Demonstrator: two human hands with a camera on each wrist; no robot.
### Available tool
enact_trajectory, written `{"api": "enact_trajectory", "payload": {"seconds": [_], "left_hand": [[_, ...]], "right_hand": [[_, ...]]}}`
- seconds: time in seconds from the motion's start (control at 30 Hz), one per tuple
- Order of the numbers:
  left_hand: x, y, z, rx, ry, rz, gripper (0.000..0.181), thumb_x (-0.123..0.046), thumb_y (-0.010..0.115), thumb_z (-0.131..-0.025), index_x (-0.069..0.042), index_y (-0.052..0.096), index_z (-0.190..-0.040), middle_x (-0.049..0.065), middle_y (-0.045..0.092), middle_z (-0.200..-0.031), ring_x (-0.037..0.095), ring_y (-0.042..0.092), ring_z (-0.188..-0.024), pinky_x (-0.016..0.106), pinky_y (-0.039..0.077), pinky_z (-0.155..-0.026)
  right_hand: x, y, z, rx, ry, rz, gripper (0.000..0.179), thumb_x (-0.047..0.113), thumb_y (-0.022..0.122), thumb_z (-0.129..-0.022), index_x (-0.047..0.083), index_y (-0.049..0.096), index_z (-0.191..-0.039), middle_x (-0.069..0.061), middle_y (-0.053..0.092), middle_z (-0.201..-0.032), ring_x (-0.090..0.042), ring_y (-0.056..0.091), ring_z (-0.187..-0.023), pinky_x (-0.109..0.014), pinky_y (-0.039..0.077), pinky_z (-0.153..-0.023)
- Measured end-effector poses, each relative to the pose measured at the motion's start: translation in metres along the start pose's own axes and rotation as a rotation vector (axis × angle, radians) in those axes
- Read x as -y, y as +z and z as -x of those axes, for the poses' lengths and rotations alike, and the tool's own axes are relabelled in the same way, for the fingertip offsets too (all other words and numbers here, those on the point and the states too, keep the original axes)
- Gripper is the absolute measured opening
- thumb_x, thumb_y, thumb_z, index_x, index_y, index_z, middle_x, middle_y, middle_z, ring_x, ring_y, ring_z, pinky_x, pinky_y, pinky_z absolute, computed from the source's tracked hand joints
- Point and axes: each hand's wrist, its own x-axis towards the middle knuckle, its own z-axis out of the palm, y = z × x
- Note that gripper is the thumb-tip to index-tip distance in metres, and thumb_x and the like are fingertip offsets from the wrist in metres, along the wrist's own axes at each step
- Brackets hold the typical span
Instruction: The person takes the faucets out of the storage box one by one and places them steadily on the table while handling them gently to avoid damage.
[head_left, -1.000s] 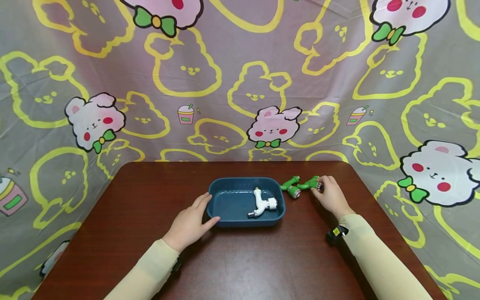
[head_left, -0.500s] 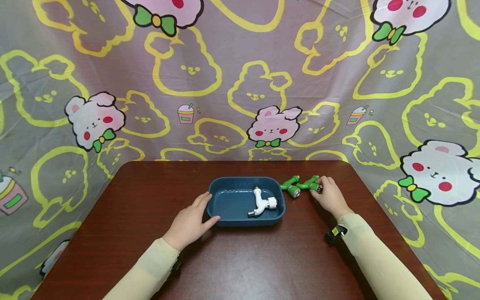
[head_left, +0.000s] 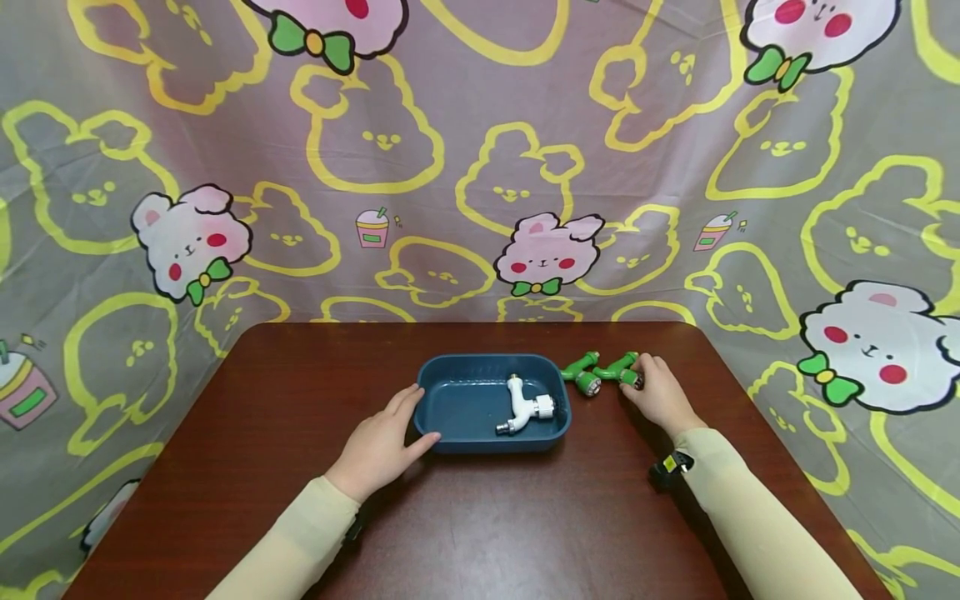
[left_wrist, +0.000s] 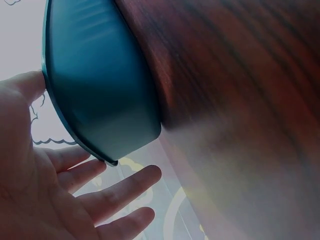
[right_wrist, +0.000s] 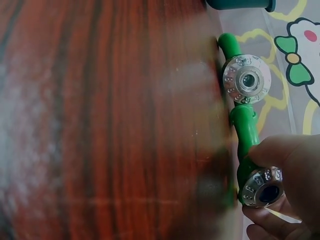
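My left hand [head_left: 378, 450] touches the left end of a dark blue plastic basin [head_left: 457, 406]. In the left wrist view its thumb and some fingertips meet the basin's rim, the fingers loosely extended. Inside the basin, on its right side, lies a white plastic faucet [head_left: 521, 408] with a metal spout tip. My right hand [head_left: 663, 394] pinches a green faucet [head_left: 617, 367] by its clear-knobbed end, thumb and fingers on either side; the fingers partly hide that end. A second green faucet [head_left: 581, 367] lies between it and the basin, and the two look to be touching.
Everything stands on a dark reddish-brown wooden table [head_left: 480, 517]. A grey curtain [head_left: 420, 217] with cartoon bunnies hangs close behind and along both sides. The green faucets lie near the back right part of the table.
The right hand has turned the green faucet slightly, its knob end shifting a little toward the front and left. The left hand, basin and white faucet have stayed put.
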Motion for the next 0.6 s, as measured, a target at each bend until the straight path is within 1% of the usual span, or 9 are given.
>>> {"api": "enact_trajectory", "payload": {"seconds": [0.3, 0.6], "left_hand": [[0.0008, 0.0006, 0.0000, -0.001, 0.004, 0.000, 0.083, -0.053, 0.070, -0.095, -0.005, 0.042, -0.156, 0.016, 0.045, -0.159, 0.034, 0.072, -0.110, 0.050, 0.059, -0.092], [0.0025, 0.0017, -0.0008, 0.010, 0.002, -0.009, 0.084, -0.055, 0.069, -0.095, -0.006, 0.040, -0.157, 0.016, 0.043, -0.160, 0.034, 0.070, -0.115, 0.050, 0.058, -0.095]], "right_hand": [[-0.0022, 0.0018, 0.0013, 0.007, -0.009, 0.014, 0.033, 0.014, 0.075, -0.092, -0.002, 0.052, -0.111, -0.024, 0.054, -0.109, -0.035, 0.054, -0.094, -0.051, 0.047, -0.084], [-0.0030, 0.0037, 0.0005, 0.009, 0.000, 0.008, 0.035, 0.015, 0.075, -0.092, -0.002, 0.052, -0.112, -0.025, 0.054, -0.111, -0.036, 0.055, -0.097, -0.053, 0.047, -0.086]]}}
